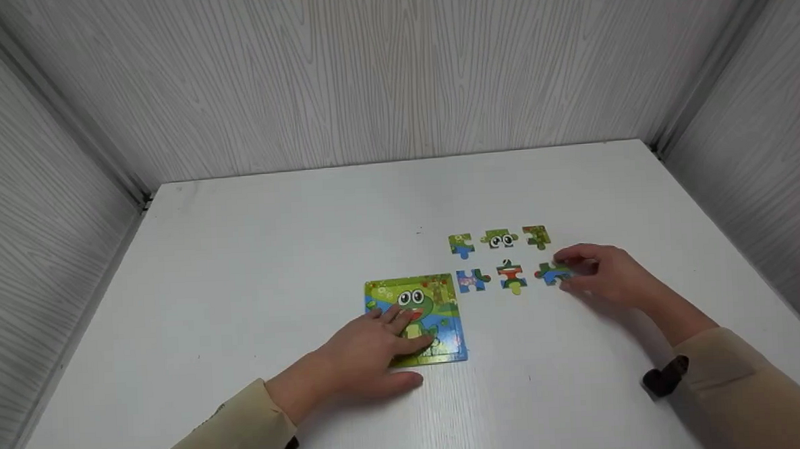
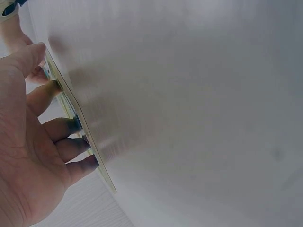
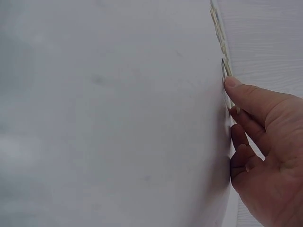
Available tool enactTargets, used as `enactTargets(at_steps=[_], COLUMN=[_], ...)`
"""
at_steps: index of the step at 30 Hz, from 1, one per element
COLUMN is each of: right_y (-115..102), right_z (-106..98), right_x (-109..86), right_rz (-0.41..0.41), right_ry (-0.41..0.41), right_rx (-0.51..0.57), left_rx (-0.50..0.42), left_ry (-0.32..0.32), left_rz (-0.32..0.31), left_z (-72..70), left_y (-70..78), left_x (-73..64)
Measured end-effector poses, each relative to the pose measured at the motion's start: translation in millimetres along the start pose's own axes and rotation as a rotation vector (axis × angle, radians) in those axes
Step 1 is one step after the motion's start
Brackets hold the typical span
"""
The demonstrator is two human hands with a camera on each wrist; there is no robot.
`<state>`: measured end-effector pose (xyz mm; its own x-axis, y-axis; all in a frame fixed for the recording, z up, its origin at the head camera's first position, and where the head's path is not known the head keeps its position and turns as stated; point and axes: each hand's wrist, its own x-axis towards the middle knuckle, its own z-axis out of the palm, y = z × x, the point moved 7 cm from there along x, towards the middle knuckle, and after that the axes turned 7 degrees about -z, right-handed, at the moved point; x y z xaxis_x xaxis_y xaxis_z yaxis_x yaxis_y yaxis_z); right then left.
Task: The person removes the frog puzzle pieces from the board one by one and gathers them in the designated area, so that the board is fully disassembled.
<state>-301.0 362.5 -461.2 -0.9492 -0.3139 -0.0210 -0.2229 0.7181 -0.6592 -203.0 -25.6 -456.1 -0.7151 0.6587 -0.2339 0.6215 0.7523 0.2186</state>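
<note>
A square puzzle board (image 1: 448, 317) with a frog picture lies flat on the white table. My left hand (image 1: 372, 354) rests on its lower left part, fingers spread and fairly straight, hiding some of the frog. In the left wrist view the fingertips (image 2: 78, 125) touch the board's face, and the thumb is off it. To the right, my right hand (image 1: 608, 276) pinches the blue and green puzzle piece (image 1: 552, 274) between thumb and forefinger at its right edge. That piece appears to lie on the table. The right wrist view shows the thumb (image 3: 248, 97) against it.
Loose puzzle pieces lie beside the board in two rows. The back row holds a green and blue piece (image 1: 462, 245), an eyes piece (image 1: 500, 239) and a brownish-green piece (image 1: 537, 236). Nearer are a blue piece (image 1: 471, 281) and a mouth piece (image 1: 511, 277). Wood-grain panels (image 1: 393, 76) enclose the table.
</note>
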Motion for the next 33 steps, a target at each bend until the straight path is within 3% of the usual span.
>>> enactTargets(at_steps=[13,22,33], right_y=[-0.1,-4.6,-33.6], right_z=[0.1,-4.2,-21.0], right_x=[-0.4,-1.0,-2.0], right_rz=[0.028,0.068,-0.037], right_ry=[-0.001,0.022,0.081], right_rx=[-0.015,0.039,0.029], left_rx=[-0.001,0.0,-0.063], left_ry=[-0.004,-0.02,-0.017], left_rz=[-0.009,-0.006,-0.003], left_z=[1.0,-0.8,-3.7], left_y=[-0.7,-1.3,-3.3], left_x=[0.3,-0.2,-1.1])
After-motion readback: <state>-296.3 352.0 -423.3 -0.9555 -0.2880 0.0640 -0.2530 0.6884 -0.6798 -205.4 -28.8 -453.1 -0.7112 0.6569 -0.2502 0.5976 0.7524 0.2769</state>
